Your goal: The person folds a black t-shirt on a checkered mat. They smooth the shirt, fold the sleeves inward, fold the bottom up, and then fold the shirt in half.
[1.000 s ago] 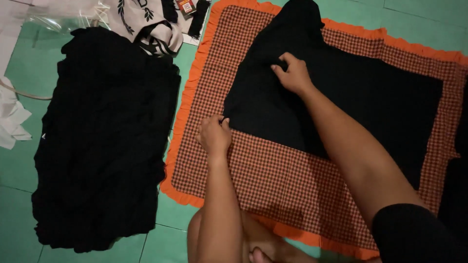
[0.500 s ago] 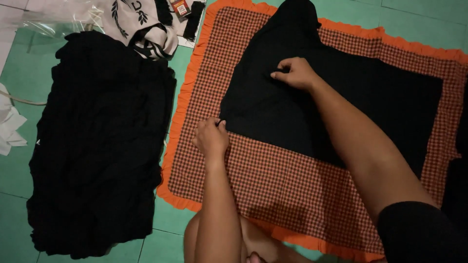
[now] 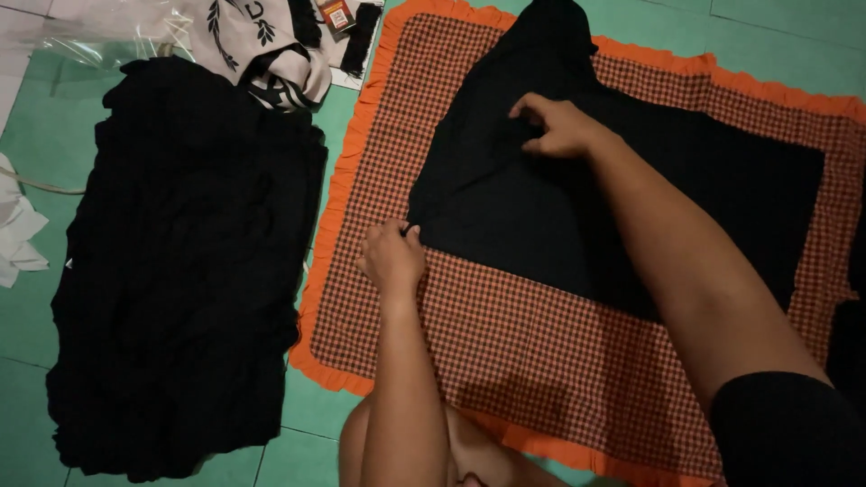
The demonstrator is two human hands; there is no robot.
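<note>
I am viewing a red-checked, orange-frilled cloth mat [image 3: 541, 361] lying on the green tiled floor [image 3: 36, 415]. A black fabric garment [image 3: 631, 207] is lying spread on it. My left hand [image 3: 392, 257] is pinching its lower-left corner; my right hand [image 3: 559, 126] is gripping a fold near its top.

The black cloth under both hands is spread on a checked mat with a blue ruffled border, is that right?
Not quite. The head view shows the left hand and right hand on the black cloth, spread on a checked mat, but its ruffled border is orange, not blue.
</note>
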